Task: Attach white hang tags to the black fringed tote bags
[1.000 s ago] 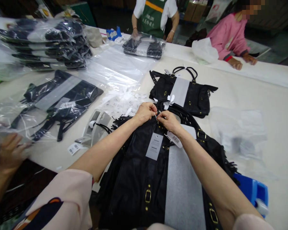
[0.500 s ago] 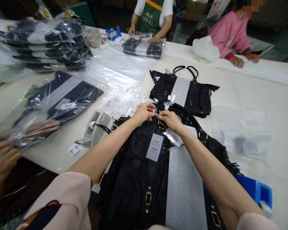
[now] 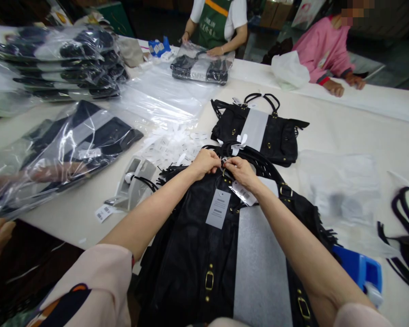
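Observation:
A large black handbag (image 3: 187, 245) lies in front of me, with a grey sheet (image 3: 261, 268) across its middle. At its top edge my left hand (image 3: 206, 163) is closed in a pinch, fingertips on a small white strip (image 3: 222, 160). Pinching the same strip from the other side is my right hand (image 3: 240, 170), thumb and fingers together. Below the hands a grey hang tag (image 3: 218, 209) rests on the black leather. A white barcode tag (image 3: 243, 194) lies partly under my right hand. Another white strip (image 3: 239, 144) is looped round the handles.
Beyond lies a second black handbag (image 3: 282, 136). White stickers (image 3: 173, 143) and a grey dispenser (image 3: 134, 179) are at left, beside a plastic-wrapped bag (image 3: 98, 136) handled by a neighbour. Wrapped bags (image 3: 64, 63) are stacked behind. A blue dispenser (image 3: 359, 270) sits right. Two people work opposite.
Black handles and part of another bag have come into view at the right edge. The neighbour's hand at left shifts the plastic wrap. My hands stay at nearly the same spot.

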Demonstrator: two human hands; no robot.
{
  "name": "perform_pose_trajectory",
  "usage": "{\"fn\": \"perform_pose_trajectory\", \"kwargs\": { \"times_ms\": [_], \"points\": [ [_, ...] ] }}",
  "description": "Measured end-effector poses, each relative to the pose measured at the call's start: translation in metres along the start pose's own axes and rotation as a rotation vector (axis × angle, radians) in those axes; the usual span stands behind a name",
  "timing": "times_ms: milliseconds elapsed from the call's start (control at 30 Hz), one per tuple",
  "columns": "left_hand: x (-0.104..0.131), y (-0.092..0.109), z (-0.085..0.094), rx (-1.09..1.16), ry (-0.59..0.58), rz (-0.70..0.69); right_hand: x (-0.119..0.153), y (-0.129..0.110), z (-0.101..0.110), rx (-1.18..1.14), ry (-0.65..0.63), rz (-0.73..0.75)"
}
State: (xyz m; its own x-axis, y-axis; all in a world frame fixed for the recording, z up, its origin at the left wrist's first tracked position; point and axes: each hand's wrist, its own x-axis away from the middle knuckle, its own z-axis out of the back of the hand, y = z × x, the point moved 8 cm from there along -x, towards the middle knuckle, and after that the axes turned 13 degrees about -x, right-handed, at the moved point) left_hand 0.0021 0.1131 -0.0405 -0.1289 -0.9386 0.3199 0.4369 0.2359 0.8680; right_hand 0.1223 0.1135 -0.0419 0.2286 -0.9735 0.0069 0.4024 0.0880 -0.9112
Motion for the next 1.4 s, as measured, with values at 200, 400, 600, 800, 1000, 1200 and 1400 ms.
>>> {"fn": "perform_pose_trajectory", "kwargs": {
  "times_ms": [200, 400, 600, 800, 1000, 1200, 1400],
  "points": [
    [0.008, -0.001, -0.017, 0.560, -0.278, 0.236, 0.041, -0.011, 0.020, 0.244, -0.021, 0.087],
    [0.015, 0.004, -0.018, 0.422, -0.284, 0.162, 0.070, -0.003, 0.030, 0.384, -0.001, -0.103],
    [0.023, 0.003, -0.003, -0.199, -0.170, 0.110, 0.062, 0.028, 0.036, -0.376, -0.162, -0.587],
    [0.038, 0.002, -0.017, 0.249, -0.440, 0.219, 0.083, 0.011, 0.005, -0.981, -0.198, -0.743],
    [0.069, -0.006, -0.010, 0.493, -0.508, 0.209, 0.097, 0.003, -0.033, -1.105, -0.206, -0.793],
    [0.100, -0.011, -0.009, 0.400, -0.524, 0.126, 0.095, 0.014, -0.038, -1.183, -0.024, -0.846],
    [0.127, -0.008, -0.020, 0.223, -0.508, 0.068, 0.099, 0.010, -0.034, -1.179, 0.167, -0.793]
  ]
}}
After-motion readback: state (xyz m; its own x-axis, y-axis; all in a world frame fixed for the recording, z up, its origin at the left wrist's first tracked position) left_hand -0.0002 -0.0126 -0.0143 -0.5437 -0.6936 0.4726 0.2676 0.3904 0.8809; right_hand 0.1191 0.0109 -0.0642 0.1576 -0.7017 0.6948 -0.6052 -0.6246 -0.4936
